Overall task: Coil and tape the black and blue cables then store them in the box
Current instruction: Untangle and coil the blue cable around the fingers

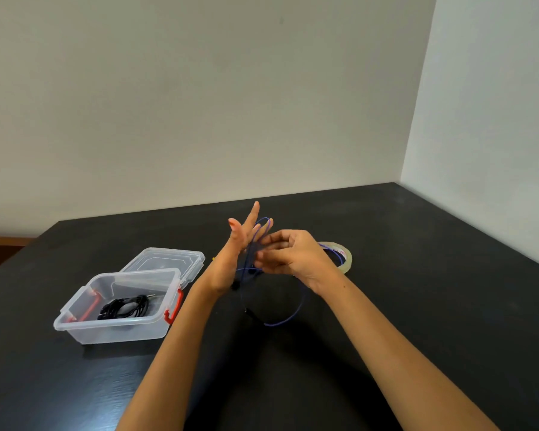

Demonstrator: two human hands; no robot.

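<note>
Blue cable (288,318) is in the air above the middle of the black table (417,275), between the two hands. Some turns of it go around the fingers of the left hand (231,262), which stands upright with the fingers straight and a little spread, so this hand carries the loops without closing on them. The right hand (293,256) is just beside it, fingers curled, and it pinches the blue cable near the left palm. From the hands a long loose loop of the cable hangs down and reaches the table in front of the right wrist.

To the left stands the clear plastic box (112,331) with red clips (171,309), open. The black cable (125,307) lies inside it as a coil. The lid (165,259) lies flat on the table behind the box, touching its far edge. The tape roll (346,259) lies on the table behind the right hand, partly hidden by it.
</note>
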